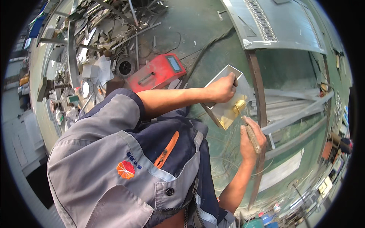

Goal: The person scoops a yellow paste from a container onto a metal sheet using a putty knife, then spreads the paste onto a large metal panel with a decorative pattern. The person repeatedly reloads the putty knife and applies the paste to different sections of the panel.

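Note:
My left hand (223, 88) is closed over the pale rim of an open-ended metal box (228, 70); its fingertips are partly hidden. The box is tilted in front of me. Yellow paste (239, 106), like putty, sits in a lump on its side face, with a smear of it near the lower corner. My right hand (251, 140) grips the wooden handle of a putty knife (253, 137), its thumb laid along the handle. The knife's thin end touches or nearly touches the paste; its blade is hard to make out.
Left of the box, a red machine (156, 72) with a small screen lies on the green floor (197, 22). Metal scrap (114, 26) is piled far left. At right stands a steel frame (258, 91) with a sheet-metal panel (273, 26) on top. Cables (207, 51) cross the floor.

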Demonstrator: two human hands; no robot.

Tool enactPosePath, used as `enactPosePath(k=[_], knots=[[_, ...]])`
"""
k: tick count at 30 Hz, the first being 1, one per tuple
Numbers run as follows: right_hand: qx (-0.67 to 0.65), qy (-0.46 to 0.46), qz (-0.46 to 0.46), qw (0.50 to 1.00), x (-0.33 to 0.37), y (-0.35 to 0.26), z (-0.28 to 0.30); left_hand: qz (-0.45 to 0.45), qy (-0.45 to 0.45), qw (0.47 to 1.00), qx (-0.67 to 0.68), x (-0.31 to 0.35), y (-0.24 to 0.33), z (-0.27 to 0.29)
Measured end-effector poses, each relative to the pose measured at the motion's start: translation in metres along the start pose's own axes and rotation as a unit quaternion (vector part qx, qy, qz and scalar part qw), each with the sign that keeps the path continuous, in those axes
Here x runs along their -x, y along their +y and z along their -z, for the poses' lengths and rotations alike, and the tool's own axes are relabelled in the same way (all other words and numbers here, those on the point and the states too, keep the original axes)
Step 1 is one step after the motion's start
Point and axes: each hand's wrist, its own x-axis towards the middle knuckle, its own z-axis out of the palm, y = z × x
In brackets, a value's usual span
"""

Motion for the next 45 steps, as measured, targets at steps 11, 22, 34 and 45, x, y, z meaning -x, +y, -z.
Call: enactPosePath(k=[11,22,34,45], knots=[[-0.136,-0.206,-0.111,0.963,-0.118,0.107,0.018,0.216,0.168,0.962,0.021,-0.123,-0.067,0.000],[-0.244,-0.083,-0.167,0.952,-0.331,0.381,-0.052,0.270,0.314,0.893,0.175,-0.168,-0.103,0.038],[0.143,-0.114,0.179,0.967,-0.464,0.525,-0.186,0.357,0.291,0.861,0.214,-0.151,-0.208,-0.028],[0.202,-0.015,0.207,0.957,-0.426,0.532,-0.226,0.390,0.230,0.869,0.200,-0.158,-0.244,-0.022]])
